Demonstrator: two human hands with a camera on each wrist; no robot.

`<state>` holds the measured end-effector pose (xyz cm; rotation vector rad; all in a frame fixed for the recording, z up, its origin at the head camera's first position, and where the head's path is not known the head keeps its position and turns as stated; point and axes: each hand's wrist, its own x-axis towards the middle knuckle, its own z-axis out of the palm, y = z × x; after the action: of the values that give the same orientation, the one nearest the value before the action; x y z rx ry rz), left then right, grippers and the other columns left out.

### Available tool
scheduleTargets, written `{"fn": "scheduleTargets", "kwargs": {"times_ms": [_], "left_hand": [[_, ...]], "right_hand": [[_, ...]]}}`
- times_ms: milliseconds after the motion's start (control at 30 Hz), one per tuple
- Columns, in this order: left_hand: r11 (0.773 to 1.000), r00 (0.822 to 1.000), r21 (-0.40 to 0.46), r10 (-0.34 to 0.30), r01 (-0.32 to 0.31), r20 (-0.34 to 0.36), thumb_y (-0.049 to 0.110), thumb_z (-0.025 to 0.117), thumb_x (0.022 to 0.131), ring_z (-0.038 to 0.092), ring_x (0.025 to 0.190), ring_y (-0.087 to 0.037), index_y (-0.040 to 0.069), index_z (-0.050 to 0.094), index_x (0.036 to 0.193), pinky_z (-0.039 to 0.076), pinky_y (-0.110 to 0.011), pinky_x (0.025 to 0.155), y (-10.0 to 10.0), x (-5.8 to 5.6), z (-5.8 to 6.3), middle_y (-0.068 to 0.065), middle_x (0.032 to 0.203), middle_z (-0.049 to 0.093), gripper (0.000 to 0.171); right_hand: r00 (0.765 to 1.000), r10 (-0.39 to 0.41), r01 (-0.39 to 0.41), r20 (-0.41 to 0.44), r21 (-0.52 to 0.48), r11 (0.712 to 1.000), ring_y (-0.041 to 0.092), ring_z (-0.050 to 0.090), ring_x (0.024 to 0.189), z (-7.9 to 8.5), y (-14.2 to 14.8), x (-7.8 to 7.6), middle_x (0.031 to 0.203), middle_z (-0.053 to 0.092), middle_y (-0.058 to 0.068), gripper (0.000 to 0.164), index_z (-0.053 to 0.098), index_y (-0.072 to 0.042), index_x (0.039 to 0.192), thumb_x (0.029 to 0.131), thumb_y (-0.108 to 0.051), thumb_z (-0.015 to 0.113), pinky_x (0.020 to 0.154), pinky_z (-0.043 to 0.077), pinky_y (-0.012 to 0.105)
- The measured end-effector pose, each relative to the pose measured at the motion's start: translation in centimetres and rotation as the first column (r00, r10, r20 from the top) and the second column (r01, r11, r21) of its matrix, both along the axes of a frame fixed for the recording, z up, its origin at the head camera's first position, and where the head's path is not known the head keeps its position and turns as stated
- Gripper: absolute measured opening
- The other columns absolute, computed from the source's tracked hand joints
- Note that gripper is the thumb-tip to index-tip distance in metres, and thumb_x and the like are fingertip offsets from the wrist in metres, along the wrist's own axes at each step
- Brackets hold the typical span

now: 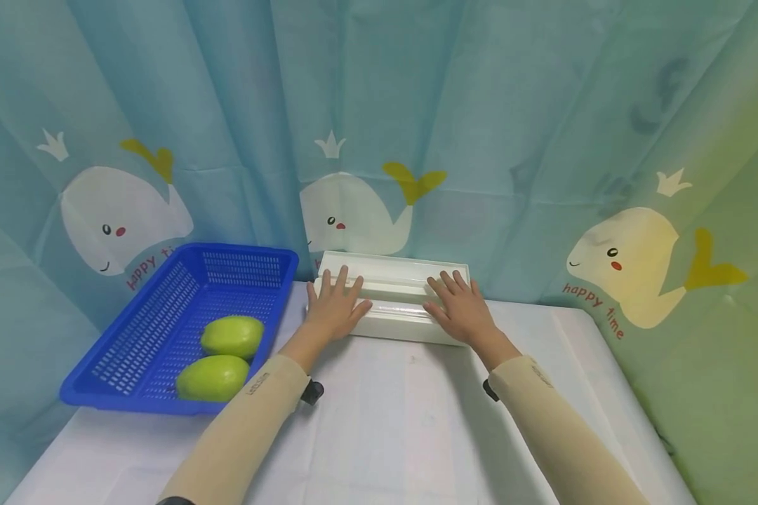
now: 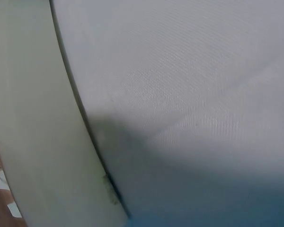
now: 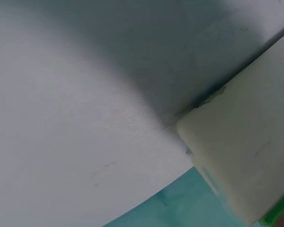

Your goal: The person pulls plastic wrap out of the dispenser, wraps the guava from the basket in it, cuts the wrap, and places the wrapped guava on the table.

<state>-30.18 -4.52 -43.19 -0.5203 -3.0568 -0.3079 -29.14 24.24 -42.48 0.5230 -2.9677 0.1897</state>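
Observation:
A long white box (image 1: 404, 328), shaped like a cling film dispenser, stands on the table against the curtain. Its lid (image 1: 394, 266) is tilted up at the back. My left hand (image 1: 333, 306) rests on the box's left part with fingers spread and straight. On the right part lies my right hand (image 1: 462, 308), its fingers also extended. Both palms face down and neither hand grips anything. The box's side (image 2: 52, 118) fills the left of the left wrist view; one corner end (image 3: 246, 123) shows in the right wrist view.
Left of the box, a blue plastic basket (image 1: 145, 298) holds two green, mango-like fruits (image 1: 232, 337). A pale cloth (image 1: 410, 428) covers the table. Behind hangs a blue-green curtain (image 1: 512, 105) with whale prints, touching the table's back edge.

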Motion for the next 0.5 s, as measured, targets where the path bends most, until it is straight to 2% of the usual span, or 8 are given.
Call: {"fn": "scheduleTargets", "kwargs": {"times_ms": [233, 400, 500], "left_hand": [[1.0, 1.0, 0.009, -0.014, 0.014, -0.01, 0.058, 0.029, 0.104, 0.005, 0.15, -0.051, 0.021, 0.027, 0.159, 0.009, -0.075, 0.113, -0.6, 0.5, 0.4, -0.017, 0.167, 0.009, 0.066], [0.999, 0.999, 0.008, -0.038, 0.038, -0.024, 0.057, 0.047, 0.1, 0.007, 0.148, -0.054, 0.019, 0.036, 0.155, 0.011, -0.072, 0.115, -1.3, 1.5, 1.2, -0.023, 0.164, 0.013, 0.068], [0.997, 0.995, 0.005, -0.078, 0.078, -0.065, 0.051, 0.06, 0.096, 0.017, 0.145, -0.056, 0.016, 0.047, 0.149, 0.02, -0.07, 0.114, -1.8, 2.1, 2.0, -0.026, 0.16, 0.025, 0.066]], "right_hand": [[0.999, 0.019, -0.021, -0.047, -0.043, 0.999, 0.041, 0.023, 0.149, -0.1, 0.9, 1.2, 0.159, 0.034, 0.018, 0.062, 0.042, -0.016, 0.152, 0.101, -0.051, 0.047, 0.118, 0.016, 0.066], [0.994, 0.068, -0.073, -0.089, -0.049, 0.996, 0.043, 0.038, 0.141, -0.1, 1.4, 2.1, 0.152, 0.044, 0.019, 0.06, 0.051, -0.015, 0.146, 0.098, -0.051, 0.054, 0.115, 0.027, 0.063], [0.989, 0.082, -0.089, -0.119, -0.056, 0.994, 0.042, 0.046, 0.134, 0.1, 1.7, 2.8, 0.145, 0.052, 0.018, 0.057, 0.057, -0.013, 0.14, 0.096, -0.05, 0.059, 0.111, 0.035, 0.06]]}}
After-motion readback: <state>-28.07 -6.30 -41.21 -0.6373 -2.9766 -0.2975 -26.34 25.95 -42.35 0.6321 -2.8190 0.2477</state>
